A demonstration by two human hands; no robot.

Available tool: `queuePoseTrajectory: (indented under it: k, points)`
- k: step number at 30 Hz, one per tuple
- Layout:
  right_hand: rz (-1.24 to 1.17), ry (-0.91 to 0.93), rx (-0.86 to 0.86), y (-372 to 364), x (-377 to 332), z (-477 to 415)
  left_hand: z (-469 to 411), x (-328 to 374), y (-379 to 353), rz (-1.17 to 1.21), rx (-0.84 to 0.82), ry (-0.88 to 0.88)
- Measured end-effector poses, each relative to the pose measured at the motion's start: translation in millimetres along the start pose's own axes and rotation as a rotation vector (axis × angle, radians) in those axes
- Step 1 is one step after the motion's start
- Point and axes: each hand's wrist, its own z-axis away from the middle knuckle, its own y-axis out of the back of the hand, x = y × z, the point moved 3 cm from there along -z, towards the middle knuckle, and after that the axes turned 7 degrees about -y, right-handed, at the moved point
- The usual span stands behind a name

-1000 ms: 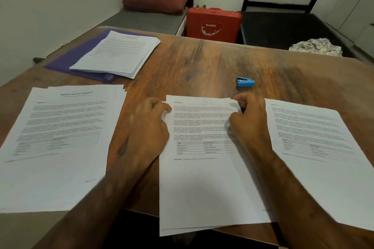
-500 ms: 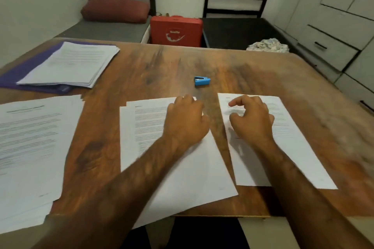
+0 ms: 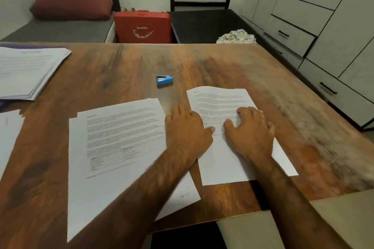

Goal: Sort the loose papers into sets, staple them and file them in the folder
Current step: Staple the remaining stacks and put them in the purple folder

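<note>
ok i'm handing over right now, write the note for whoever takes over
Left hand: open, resting at the left edge of the right paper set, thumb on the sheet.
Right hand: open, fingers spread flat on the same set.
Blue stapler lies on the table beyond both hands, untouched.
Middle paper set lies beside the left arm; a stack sits on the purple folder, far left.
Done: papers sorted into separate piles.
Left: staple each set, file in the folder; no staples can be made out.

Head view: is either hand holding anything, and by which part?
Nothing gripped: left hand presses the left edge of the right sheet, right hand its middle.
</note>
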Motion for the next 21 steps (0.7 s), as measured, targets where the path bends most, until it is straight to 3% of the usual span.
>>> queuePoseTrajectory:
  k: [5,10,14,17,21]
  points:
    - [0.027,-0.009,-0.005,-2,0,-2,2,6,-5,0.194,0.042,-0.023]
    - [0.010,-0.020,-0.010,-1,0,-2,1,14,4,0.872,0.052,-0.104]
    - [-0.048,-0.048,-0.013,7,-5,-2,-5,0,6,1.143,0.080,0.006]
    - [-0.240,-0.092,-0.056,20,-11,-2,-5,-22,19,1.258,0.077,0.056]
    - [-0.697,-0.188,-0.208,42,-33,0,1,-63,51,1.427,0.079,0.068]
